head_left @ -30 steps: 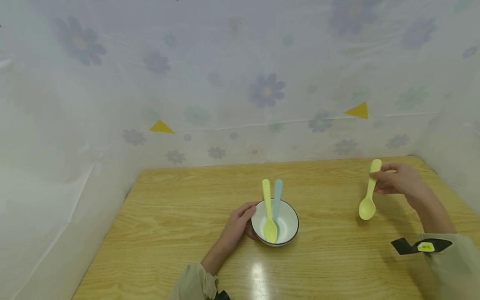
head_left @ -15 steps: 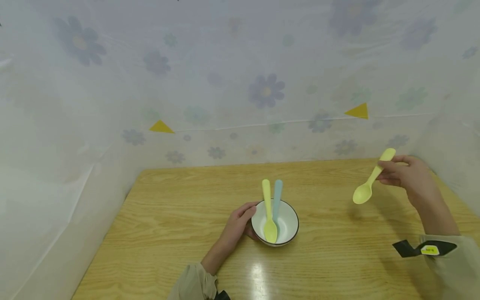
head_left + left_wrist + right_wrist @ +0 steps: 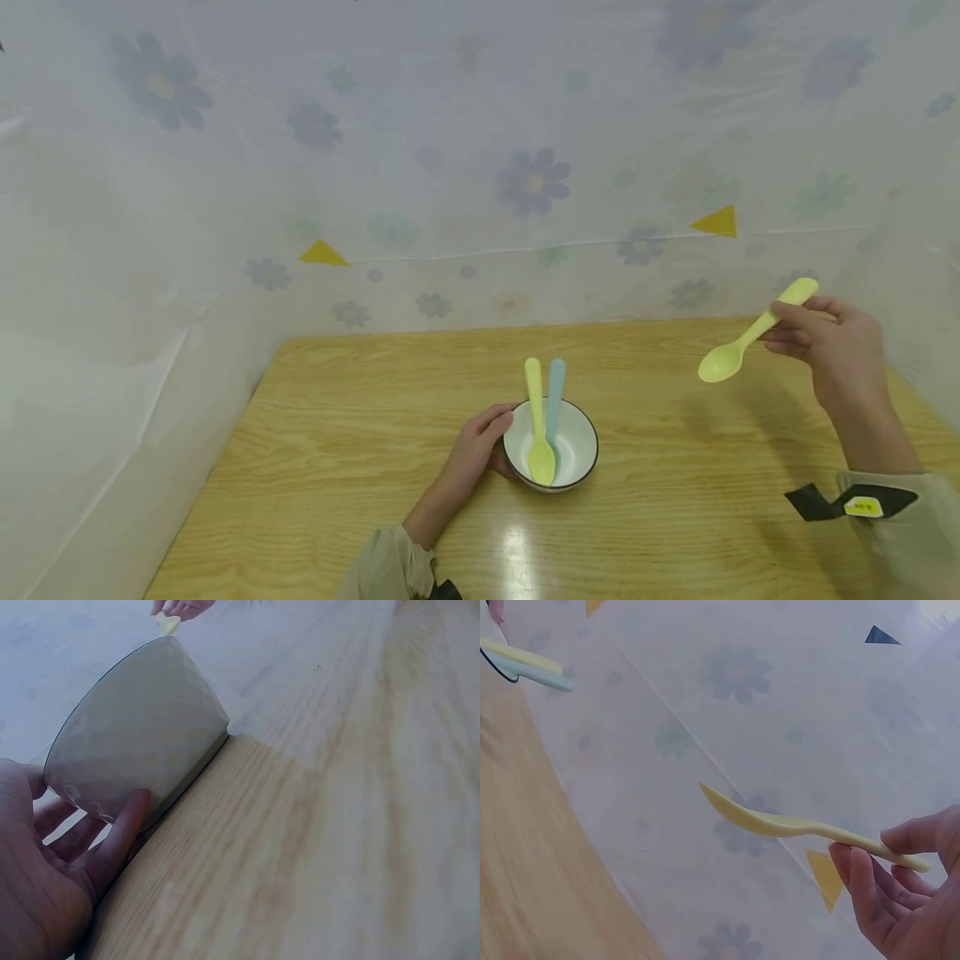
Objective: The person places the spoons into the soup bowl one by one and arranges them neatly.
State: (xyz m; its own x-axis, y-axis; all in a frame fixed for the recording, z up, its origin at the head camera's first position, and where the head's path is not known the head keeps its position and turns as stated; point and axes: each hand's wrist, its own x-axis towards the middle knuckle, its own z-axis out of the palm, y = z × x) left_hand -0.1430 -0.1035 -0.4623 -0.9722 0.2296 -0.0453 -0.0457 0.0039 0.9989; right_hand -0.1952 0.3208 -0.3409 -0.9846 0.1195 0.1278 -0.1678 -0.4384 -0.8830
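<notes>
At the middle of the table in the head view stands a white bowl with a dark rim. A yellow spoon and a light blue spoon lean in it, handles pointing to the far side. My left hand grips the bowl's left side; in the left wrist view its thumb is at the rim and its fingers lie along the outer wall. Out to the right, my right hand pinches a second yellow spoon by the handle, raised above the table. Its scoop points left and down.
The wood-grain table ends at a pale flowered sheet that rises behind and at both sides. Yellow triangles mark the back sheet. A black strap is on the right sleeve.
My right hand has lifted the yellow spoon up and away toward the back right, and the spoon has tilted from nearly upright to slanting. The left hand and bowl have stayed in place.
</notes>
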